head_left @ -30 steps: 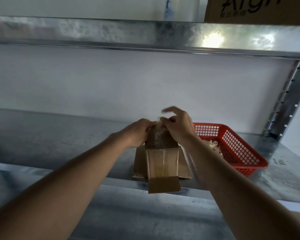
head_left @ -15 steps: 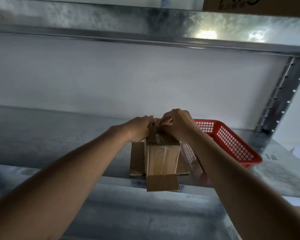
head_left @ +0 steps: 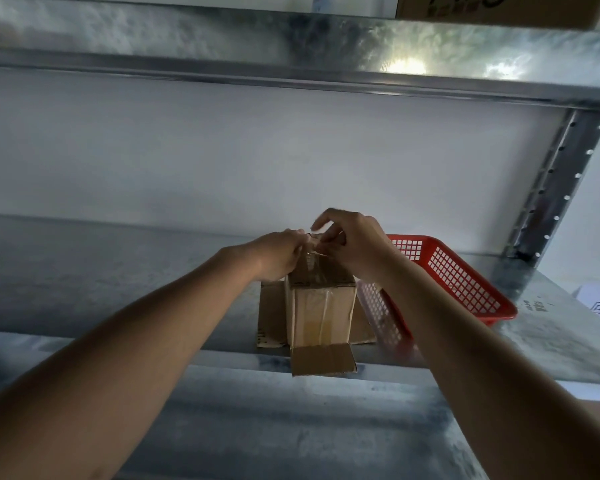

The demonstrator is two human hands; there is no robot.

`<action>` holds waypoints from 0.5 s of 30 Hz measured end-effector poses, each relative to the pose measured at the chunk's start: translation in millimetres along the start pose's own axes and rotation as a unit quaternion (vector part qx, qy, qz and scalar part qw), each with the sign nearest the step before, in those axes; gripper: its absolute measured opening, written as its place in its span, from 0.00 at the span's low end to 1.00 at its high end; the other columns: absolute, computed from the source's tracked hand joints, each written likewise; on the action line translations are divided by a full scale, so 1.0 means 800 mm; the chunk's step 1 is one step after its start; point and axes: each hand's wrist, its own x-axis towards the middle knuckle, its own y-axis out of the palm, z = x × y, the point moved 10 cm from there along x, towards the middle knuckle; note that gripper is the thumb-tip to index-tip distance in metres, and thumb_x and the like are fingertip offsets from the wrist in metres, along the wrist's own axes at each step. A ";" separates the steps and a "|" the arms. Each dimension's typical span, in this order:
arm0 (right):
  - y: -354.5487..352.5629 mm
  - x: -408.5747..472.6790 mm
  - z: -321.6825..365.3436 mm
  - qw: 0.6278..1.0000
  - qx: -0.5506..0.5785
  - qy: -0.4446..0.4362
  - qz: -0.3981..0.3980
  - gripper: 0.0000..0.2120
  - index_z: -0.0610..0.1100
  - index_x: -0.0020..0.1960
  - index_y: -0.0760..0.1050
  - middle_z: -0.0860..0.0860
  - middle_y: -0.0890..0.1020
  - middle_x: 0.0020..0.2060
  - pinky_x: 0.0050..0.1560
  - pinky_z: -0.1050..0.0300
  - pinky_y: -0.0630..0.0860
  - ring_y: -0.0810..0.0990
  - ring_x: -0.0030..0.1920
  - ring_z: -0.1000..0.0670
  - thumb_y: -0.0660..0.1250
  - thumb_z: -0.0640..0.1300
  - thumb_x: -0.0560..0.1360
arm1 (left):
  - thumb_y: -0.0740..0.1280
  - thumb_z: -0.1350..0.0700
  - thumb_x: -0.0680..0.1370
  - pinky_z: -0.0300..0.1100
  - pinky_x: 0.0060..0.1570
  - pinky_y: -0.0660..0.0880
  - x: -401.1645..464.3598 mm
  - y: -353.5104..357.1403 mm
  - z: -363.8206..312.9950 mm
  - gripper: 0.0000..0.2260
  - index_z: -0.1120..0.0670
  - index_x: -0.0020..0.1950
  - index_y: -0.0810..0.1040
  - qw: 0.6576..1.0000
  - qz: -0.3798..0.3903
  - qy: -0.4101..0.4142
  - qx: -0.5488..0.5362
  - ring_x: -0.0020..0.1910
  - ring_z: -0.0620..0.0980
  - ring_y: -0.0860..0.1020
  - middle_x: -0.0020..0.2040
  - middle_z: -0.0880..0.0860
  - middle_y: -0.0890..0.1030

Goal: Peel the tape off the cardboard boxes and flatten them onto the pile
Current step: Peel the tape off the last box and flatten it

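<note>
Cardboard box upright on shelf, open flap toward camera, left hand gripping its top, right hand pinching tape, writing illegible.

The box is matt brown cardboard under glossy clear tape. Beneath it, the shelf is mottled galvanised metal with a dull sheen. Right of the box, the basket is shiny red plastic mesh.

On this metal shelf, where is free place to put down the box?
Bare shelf lies left of the flat cardboard, up to the wall. A smaller patch lies behind the red basket, by the post. It is crowded between box and basket.
</note>
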 end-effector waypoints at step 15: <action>0.014 0.002 0.006 0.988 -0.149 -0.020 0.042 0.10 0.49 0.61 0.85 0.48 0.81 0.49 0.47 0.57 0.78 0.80 0.48 0.50 0.68 0.44 0.82 | 0.57 0.63 0.86 0.62 0.63 0.73 0.007 0.004 0.006 0.10 0.58 0.60 0.77 0.997 0.004 -0.032 -0.071 0.56 0.63 0.78 0.56 0.61 0.79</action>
